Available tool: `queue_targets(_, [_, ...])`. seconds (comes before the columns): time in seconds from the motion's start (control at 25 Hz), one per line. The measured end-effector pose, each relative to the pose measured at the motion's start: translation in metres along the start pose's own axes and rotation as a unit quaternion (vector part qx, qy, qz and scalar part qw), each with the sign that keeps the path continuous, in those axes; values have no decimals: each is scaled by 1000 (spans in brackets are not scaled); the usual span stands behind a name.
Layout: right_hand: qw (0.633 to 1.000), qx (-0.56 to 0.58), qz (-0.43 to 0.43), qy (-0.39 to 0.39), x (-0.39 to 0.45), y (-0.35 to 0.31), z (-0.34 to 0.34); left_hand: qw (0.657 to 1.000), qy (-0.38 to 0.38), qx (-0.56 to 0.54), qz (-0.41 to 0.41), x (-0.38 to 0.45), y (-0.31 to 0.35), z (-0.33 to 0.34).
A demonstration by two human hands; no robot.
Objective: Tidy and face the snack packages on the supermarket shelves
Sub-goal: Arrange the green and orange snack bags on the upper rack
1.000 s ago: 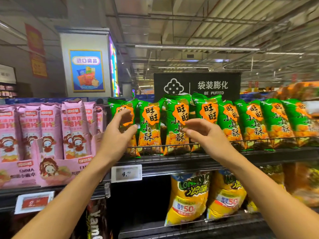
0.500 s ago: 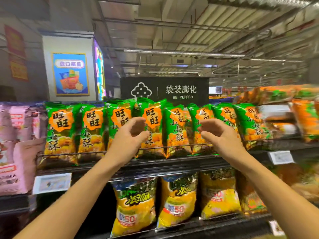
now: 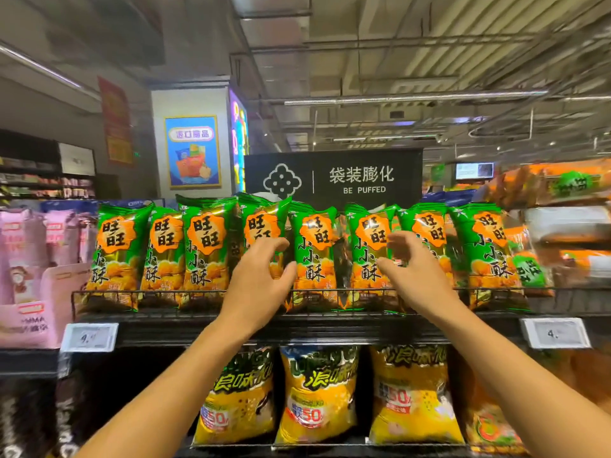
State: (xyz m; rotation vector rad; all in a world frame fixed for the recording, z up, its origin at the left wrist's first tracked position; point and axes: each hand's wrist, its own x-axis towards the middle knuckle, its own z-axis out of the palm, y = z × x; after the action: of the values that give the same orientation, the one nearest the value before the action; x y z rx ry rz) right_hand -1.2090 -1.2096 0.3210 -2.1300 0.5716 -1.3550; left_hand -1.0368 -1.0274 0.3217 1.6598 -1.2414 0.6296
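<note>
A row of green snack bags (image 3: 314,256) with orange labels stands upright on the top shelf behind a wire rail (image 3: 109,294). My left hand (image 3: 258,282) is raised in front of the fourth bag from the left. Its fingers are curved and spread, and its thumb is near the left edge of the fifth bag. In front of the sixth bag (image 3: 367,256), my right hand (image 3: 410,272) has its fingers spread and its thumb pointing left. Neither hand grips a bag. One bag stands between the two hands.
Yellow snack bags (image 3: 317,395) fill the shelf below. Pink packages (image 3: 23,259) stand to the left and orange packs (image 3: 562,186) to the right. A black category sign (image 3: 334,178) rises behind the green row. Price tags (image 3: 89,337) sit on the shelf edge.
Both hands have moved right along the green row, from its left end to the middle bags. The view followed, so the pink packages slid toward the left edge.
</note>
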Motion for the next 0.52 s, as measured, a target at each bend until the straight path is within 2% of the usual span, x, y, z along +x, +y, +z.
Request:
queue_targets(0.12, [998,-38,50,-16,7,7,-1,985,-131,53,-101,16,23,13])
queue_targets(0.24, [986,-109,96,-78,10,12,3,953,-206,137,-176,30,28,32])
queue_targets(0.4, [975,-137,127,-118,18,11,3,941,-225,133,-214,35,25,47])
queue_targets(0.52, [972,-162,122,-116,19,12,3,959,-183,103,-191,31,19,55])
